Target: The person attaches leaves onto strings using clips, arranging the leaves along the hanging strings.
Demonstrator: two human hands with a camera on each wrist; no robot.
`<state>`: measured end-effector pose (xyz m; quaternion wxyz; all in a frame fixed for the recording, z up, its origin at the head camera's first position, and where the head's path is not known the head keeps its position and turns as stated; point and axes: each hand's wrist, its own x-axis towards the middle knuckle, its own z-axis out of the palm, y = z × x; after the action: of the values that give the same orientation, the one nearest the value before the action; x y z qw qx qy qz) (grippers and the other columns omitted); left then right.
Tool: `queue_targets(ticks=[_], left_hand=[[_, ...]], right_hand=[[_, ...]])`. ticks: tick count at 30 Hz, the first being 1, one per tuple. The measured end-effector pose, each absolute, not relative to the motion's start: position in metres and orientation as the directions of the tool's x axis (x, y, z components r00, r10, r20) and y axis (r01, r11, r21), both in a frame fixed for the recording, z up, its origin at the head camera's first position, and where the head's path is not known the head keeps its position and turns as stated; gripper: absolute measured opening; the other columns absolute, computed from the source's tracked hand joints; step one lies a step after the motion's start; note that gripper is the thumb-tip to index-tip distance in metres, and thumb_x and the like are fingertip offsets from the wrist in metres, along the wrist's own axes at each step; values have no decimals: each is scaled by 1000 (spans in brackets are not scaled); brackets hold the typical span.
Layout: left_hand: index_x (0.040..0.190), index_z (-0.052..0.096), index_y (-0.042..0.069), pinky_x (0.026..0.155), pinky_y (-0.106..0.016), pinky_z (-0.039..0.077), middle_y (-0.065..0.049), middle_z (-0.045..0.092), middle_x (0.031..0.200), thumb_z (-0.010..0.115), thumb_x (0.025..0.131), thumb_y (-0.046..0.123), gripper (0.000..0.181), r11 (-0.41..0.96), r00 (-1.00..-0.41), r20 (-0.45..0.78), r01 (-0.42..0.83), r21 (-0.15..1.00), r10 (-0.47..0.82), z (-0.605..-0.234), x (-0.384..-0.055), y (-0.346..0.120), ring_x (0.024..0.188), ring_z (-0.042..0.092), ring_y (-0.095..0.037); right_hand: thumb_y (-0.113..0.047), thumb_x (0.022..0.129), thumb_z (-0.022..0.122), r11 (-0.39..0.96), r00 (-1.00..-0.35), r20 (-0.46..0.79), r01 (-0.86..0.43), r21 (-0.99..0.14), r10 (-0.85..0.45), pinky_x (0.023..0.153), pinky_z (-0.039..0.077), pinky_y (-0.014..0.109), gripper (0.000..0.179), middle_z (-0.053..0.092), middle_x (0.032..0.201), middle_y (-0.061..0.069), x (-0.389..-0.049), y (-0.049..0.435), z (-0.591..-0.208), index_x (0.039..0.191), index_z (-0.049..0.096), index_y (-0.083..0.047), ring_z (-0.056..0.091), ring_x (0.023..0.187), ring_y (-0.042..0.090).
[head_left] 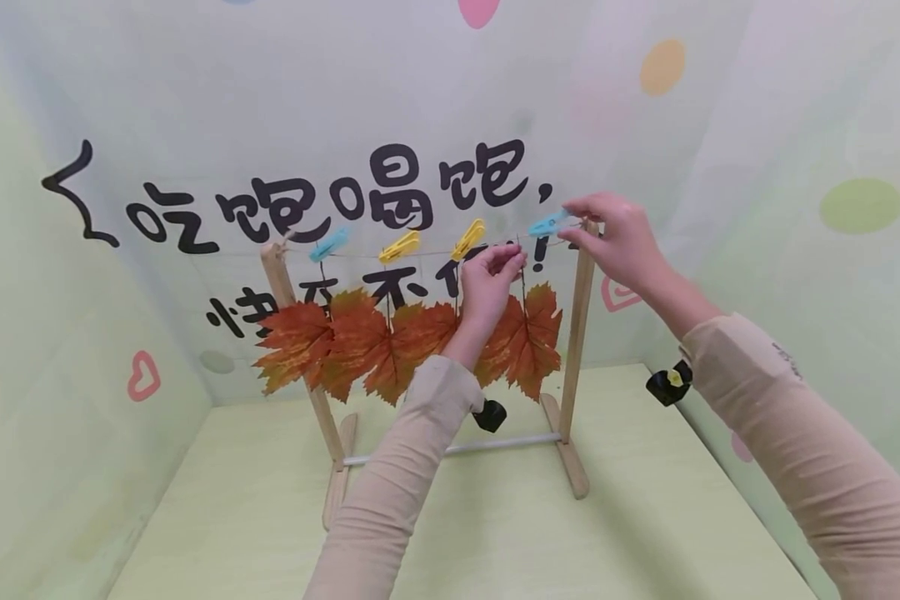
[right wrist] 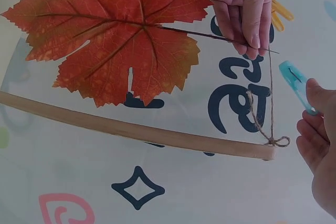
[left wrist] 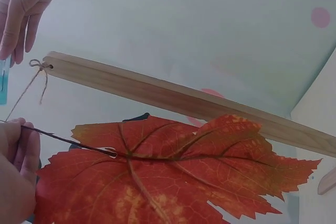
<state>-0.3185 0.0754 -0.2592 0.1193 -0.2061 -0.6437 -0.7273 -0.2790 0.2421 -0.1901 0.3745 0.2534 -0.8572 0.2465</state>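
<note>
My left hand (head_left: 489, 283) pinches the dark stem of an orange-red maple leaf (head_left: 528, 342) at the string (right wrist: 271, 87); the stem tip crosses the string in the right wrist view. Between thumb and fingers, my right hand (head_left: 617, 237) holds a light-blue clothespin (head_left: 547, 223) near the string's right end. In the right wrist view this clothespin stands apart from string and stem. Further left on the string sit another blue clothespin (head_left: 330, 244) and two yellow clothespins (head_left: 400, 247), with more maple leaves (head_left: 296, 342) hanging below them. My left forearm hides part of the row.
A wooden frame carries the string, tied at its right post (head_left: 576, 350) and left post (head_left: 276, 271). A white bar (head_left: 506, 445) joins its feet on the pale table (head_left: 510, 533). Behind stands a wall (head_left: 420, 83) with black lettering. Two black objects (head_left: 669, 385) show near the sleeves.
</note>
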Motion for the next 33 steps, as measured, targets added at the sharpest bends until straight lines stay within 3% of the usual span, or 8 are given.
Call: queue_targets(ticks=[4, 11, 21, 33], left_hand=[[104, 63, -6, 75, -23, 52, -18, 65, 100, 60, 85, 4, 21, -152, -902, 424, 410, 900, 81, -251, -310, 74, 89, 63, -24], [105, 61, -8, 76, -23, 52, -20, 64, 100, 60, 85, 5, 24, -175, -915, 395, 377, 910, 81, -251, -312, 75, 94, 61, -30], [102, 64, -3, 75, -23, 52, -14, 66, 98, 63, 82, 10, 24, -228, -920, 388, 367, 902, 55, -266, -339, 83, 85, 63, -17], [101, 63, -6, 76, -24, 52, -15, 66, 96, 63, 84, 7, 22, -227, -911, 409, 389, 893, 47, -269, -340, 85, 84, 64, -16]], right_hand=[[-5, 74, 72, 763, -570, 783, -613, -205, -248, 64, 45, 25, 27, 67, 92, 15, -281, 240, -189, 99, 66, 5, 56, 73, 21], [-2, 71, 74, 767, -551, 793, -617, -178, -259, 70, 52, 36, 20, 68, 87, 18, -284, 236, -185, 89, 69, 6, 64, 78, 27], [-1, 72, 73, 770, -520, 802, -626, -122, -295, 69, 51, 36, 14, 68, 83, 17, -291, 233, -180, 84, 70, 5, 65, 76, 28], [-3, 75, 72, 785, -559, 760, -610, -107, -330, 65, 51, 35, 13, 69, 84, 15, -296, 228, -179, 86, 71, 4, 65, 74, 26]])
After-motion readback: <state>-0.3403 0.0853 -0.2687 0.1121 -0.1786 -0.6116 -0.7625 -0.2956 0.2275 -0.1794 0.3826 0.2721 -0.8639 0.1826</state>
